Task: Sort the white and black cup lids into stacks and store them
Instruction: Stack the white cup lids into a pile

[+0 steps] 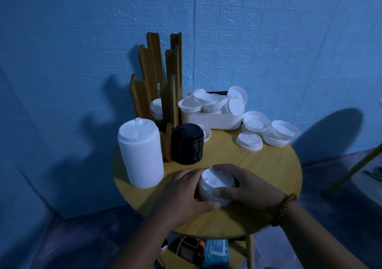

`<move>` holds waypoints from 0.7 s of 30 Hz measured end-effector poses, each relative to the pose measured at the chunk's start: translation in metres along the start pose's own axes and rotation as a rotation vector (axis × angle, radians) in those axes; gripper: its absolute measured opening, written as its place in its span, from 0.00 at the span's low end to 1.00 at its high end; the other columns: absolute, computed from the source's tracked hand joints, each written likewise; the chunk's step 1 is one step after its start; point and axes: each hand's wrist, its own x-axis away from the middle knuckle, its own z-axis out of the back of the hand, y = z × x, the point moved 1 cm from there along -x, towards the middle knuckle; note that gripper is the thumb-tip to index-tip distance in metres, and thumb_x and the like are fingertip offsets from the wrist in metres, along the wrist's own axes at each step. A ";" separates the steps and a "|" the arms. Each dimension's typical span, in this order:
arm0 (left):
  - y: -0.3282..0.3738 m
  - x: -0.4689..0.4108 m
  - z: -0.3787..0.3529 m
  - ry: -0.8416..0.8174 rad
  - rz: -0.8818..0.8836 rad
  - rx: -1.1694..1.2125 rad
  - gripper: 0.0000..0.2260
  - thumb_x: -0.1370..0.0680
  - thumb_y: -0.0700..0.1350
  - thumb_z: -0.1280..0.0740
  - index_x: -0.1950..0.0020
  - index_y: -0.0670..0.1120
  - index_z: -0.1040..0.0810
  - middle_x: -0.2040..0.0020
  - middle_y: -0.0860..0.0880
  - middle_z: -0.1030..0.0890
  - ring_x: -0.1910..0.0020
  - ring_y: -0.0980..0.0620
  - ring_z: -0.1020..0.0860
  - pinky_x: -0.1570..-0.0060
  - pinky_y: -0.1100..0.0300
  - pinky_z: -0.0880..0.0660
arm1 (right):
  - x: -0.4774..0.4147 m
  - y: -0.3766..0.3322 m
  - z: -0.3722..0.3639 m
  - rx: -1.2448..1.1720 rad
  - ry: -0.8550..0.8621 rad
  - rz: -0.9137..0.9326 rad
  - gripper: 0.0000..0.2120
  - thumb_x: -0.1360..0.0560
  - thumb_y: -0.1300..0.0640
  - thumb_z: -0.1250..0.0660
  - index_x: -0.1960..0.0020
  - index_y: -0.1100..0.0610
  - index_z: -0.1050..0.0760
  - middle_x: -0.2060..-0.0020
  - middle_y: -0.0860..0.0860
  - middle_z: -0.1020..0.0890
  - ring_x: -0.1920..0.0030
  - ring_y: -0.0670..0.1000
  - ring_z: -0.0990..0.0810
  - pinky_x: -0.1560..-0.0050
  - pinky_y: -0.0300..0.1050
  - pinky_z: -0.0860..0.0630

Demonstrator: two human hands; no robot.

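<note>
1. A white tray at the worktop's far edge is heaped with white lids; the wooden rack beside it holds more.
2. A tall white stack stands at the left edge, with a black stack beside it.
3. Near the near edge, the left hand and right hand curl round a short white stack.

Blue brick-textured wall; round yellow wooden table; dim light
</note>
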 end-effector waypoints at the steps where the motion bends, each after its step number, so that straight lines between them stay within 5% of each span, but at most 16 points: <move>1: 0.001 0.000 0.000 -0.008 0.006 -0.006 0.41 0.30 0.68 0.28 0.21 0.64 0.43 0.24 0.62 0.38 0.27 0.58 0.39 0.31 0.55 0.33 | 0.001 0.001 0.000 0.008 0.022 0.017 0.37 0.34 0.35 0.28 0.29 0.43 0.33 0.35 0.36 0.30 0.38 0.38 0.29 0.39 0.35 0.30; 7: 0.000 -0.001 0.002 -0.045 0.066 -0.023 0.51 0.31 0.68 0.26 0.19 0.63 0.56 0.21 0.57 0.39 0.23 0.53 0.40 0.27 0.51 0.35 | 0.003 0.006 -0.011 0.108 0.181 0.137 0.37 0.32 0.40 0.24 0.27 0.44 0.34 0.34 0.36 0.32 0.36 0.38 0.32 0.38 0.36 0.30; 13: 0.003 -0.001 0.002 -0.049 0.079 -0.019 0.53 0.31 0.66 0.25 0.18 0.60 0.56 0.20 0.56 0.39 0.23 0.52 0.40 0.27 0.53 0.36 | 0.002 0.001 -0.004 0.188 0.050 0.129 0.37 0.30 0.39 0.25 0.26 0.40 0.37 0.33 0.30 0.38 0.36 0.33 0.36 0.43 0.27 0.36; 21: 0.001 -0.002 -0.001 -0.054 0.074 -0.010 0.51 0.30 0.66 0.25 0.19 0.62 0.58 0.20 0.56 0.40 0.22 0.52 0.42 0.27 0.51 0.36 | 0.003 -0.018 -0.012 0.412 0.163 0.006 0.39 0.32 0.32 0.29 0.27 0.42 0.38 0.35 0.42 0.35 0.41 0.43 0.36 0.38 0.44 0.28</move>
